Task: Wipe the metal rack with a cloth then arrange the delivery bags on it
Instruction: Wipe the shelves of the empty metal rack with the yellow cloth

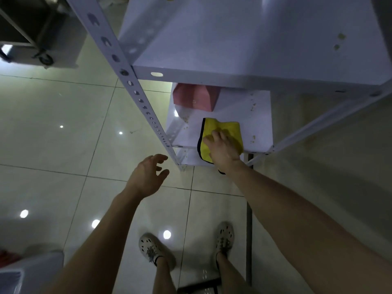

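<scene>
A white metal rack (212, 75) with slotted uprights stands in front of me. On its lower shelf (258, 115) lies a yellow cloth (229, 128) with a dark edge, part of it hanging over the shelf's front edge. My right hand (222, 147) presses flat on the cloth with straight fingers. My left hand (148, 175) hovers over the floor beside the rack's front left upright, fingers loosely spread, holding nothing. A pink delivery bag (195, 96) lies at the back left of the same shelf, partly hidden by the upper shelf.
The upper shelf (254, 39) overhangs the lower one and carries small rust spots. A wheeled cart (40, 49) stands at the far left on the glossy tiled floor. A pale bin (27, 270) sits at the bottom left. My feet are near the rack.
</scene>
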The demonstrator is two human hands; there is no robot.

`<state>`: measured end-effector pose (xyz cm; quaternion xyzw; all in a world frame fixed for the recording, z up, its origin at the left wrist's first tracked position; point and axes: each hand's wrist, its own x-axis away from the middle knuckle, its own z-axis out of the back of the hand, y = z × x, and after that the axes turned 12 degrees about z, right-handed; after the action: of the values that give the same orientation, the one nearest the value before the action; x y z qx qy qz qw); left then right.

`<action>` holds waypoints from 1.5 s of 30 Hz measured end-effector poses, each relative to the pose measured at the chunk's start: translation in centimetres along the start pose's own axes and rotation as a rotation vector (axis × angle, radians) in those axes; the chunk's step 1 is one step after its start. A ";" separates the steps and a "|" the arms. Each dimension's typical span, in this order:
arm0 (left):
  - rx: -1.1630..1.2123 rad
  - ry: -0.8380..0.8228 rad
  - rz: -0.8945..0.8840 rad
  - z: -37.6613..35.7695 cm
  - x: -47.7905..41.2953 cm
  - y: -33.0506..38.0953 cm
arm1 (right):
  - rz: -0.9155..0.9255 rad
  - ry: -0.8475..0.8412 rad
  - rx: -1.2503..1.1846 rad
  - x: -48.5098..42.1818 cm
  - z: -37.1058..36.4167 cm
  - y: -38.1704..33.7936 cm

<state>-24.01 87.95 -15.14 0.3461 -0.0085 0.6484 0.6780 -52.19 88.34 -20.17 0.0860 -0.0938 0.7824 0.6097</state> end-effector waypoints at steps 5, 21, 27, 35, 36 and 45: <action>0.007 -0.008 -0.017 -0.1 -1.0 -0.8 | 0.086 0.025 0.040 -0.5 -0.9 0.4; 0.073 0.056 -0.059 1.3 -0.9 1.4 | -0.612 0.852 -0.798 -0.4 10.6 3.0; 0.077 0.113 -0.047 0.8 -1.6 1.4 | -0.549 0.570 -0.734 1.8 4.4 1.3; 0.207 0.286 0.042 -0.5 -3.7 1.2 | -0.293 0.246 -0.477 1.6 1.0 0.8; 0.241 0.296 0.026 -0.6 -4.0 1.4 | -0.263 0.198 -0.414 1.5 0.7 0.9; 0.426 0.450 -0.088 -1.8 -6.8 2.8 | -0.114 0.118 0.029 0.3 -1.8 0.8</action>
<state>-28.39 82.59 -18.35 0.3281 0.2928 0.6658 0.6027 -53.07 88.87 -21.85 0.0540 -0.0413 0.7513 0.6565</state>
